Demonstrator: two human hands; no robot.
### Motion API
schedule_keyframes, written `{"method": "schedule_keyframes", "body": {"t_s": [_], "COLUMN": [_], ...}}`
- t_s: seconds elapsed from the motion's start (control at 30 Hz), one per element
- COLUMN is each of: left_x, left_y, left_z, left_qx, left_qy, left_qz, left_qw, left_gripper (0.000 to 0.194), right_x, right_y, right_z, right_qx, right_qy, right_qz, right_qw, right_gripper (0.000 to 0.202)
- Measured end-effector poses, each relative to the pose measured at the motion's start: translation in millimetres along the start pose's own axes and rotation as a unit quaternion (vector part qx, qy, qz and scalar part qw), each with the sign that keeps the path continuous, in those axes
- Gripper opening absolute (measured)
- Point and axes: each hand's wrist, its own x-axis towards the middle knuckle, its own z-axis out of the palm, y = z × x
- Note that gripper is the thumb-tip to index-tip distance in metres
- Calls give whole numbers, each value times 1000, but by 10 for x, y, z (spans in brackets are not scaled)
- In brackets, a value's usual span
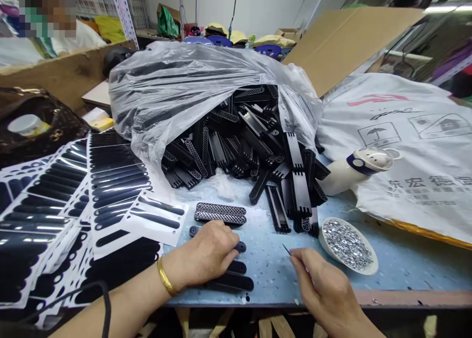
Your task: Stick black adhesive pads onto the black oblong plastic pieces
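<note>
My left hand (208, 249), with a gold bangle at the wrist, is curled over a dark rounded-end strip (240, 247) on the table. Its fingers press on the strip and hide its middle. Just below lie more dark strips (232, 281), and above are textured black pieces (220, 212) side by side. My right hand (324, 281) is closed in a pinch on a thin dark pointed tool (286, 249); the rest of that tool is hidden in the hand. Beside it stands a white bowl (373, 267) of small shiny metal parts (346, 244).
A clear plastic bag (177, 82) spills black plastic pieces (254, 136) across the blue table (273, 279). Sheets of black stickers (118, 190) are stacked at left. A cream bottle (339, 176) leans by a white sack (416, 131). Another person is at the far left.
</note>
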Motion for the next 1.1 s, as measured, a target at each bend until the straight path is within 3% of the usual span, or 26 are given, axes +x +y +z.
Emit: {"method": "schedule_keyframes", "body": {"t_s": [0.13,0.2,0.3,0.43,0.6,1.1], "left_x": [2,6,11,4,-5,10], "left_y": [26,33,27,13,7,18], "left_z": [-45,-68,-84,-78,-69,-98], "left_qx": [-4,-7,-14,-45,-62,-56], "left_qy": [-4,-10,-17,-21,-18,-20], "left_qz": [-1,-3,0,-3,-7,4], "left_qw": [1000,1000,1000,999,998,998], "left_gripper": [11,11,11,7,5,13], "right_x": [123,198,299,344,385,503], "right_y": [-329,-406,-450,-464,-498,-533], "right_z": [-1,7,-17,-33,-1,117], "right_qx": [134,176,219,220,224,214], "right_qy": [-7,3,-33,-64,-32,-16], "right_qz": [-1,-11,-1,14,-14,-27], "right_qw": [991,984,975,973,974,976], "right_gripper": [17,21,20,21,24,26]}}
